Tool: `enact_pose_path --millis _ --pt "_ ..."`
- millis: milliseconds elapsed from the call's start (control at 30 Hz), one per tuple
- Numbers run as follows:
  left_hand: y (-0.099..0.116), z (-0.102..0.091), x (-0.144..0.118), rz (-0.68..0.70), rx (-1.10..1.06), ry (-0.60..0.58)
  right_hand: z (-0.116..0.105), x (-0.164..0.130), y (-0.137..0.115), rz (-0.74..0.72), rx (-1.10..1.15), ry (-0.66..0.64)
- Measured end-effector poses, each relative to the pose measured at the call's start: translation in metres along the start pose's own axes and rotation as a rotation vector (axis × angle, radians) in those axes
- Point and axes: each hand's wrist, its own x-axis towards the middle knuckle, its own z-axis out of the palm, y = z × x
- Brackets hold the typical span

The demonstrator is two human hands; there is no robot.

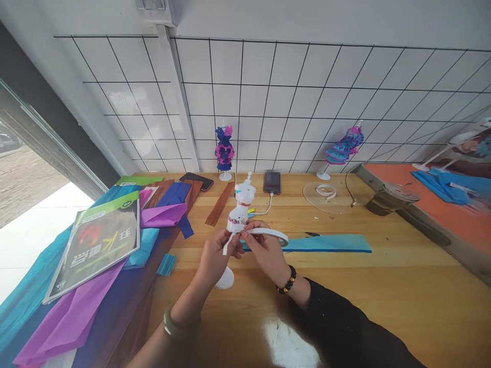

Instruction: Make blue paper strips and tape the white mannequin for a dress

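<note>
A small white dress-form mannequin (pixel 238 213) stands tilted between my hands, with pink-patterned bands at its neck and lower body. Its round white base (pixel 225 278) shows below my left wrist. My left hand (pixel 219 255) is closed around the bottom of the form, and a loose white tape end hangs by its thumb. In my right hand (pixel 264 251) a roll of white tape (pixel 282 236) is gripped, the thumb and finger pinching its strip against the form. Behind that hand lies a long light-blue paper strip (pixel 330 243).
Coloured crepe paper (pixel 164 214) and a magazine (pixel 99 240) cover the left side. Dressed mannequins (pixel 224 148) (pixel 345 147) stand by the tiled wall. A phone (pixel 197 181), a cabled device (pixel 272 182), another tape roll (pixel 326 190) and a dark cup (pixel 391 199) sit farther back.
</note>
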Motion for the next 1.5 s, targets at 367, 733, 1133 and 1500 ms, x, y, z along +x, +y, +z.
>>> enact_pose_path --millis 367,733,1133,1500 --pt "0.000 -0.004 0.004 -0.045 -0.151 0.140 -0.010 0.001 0.001 -0.283 -0.543 -0.074" --pt "0.008 -0.011 0.002 -0.087 -0.285 0.097 -0.012 0.002 0.001 -0.446 -0.749 -0.061" --pt "0.008 -0.010 0.000 -0.121 -0.288 0.113 -0.002 -0.011 -0.017 -0.544 -0.130 0.093" --pt "0.003 -0.011 0.002 -0.055 -0.328 0.125 -0.012 -0.004 -0.016 -0.453 -0.601 0.142"
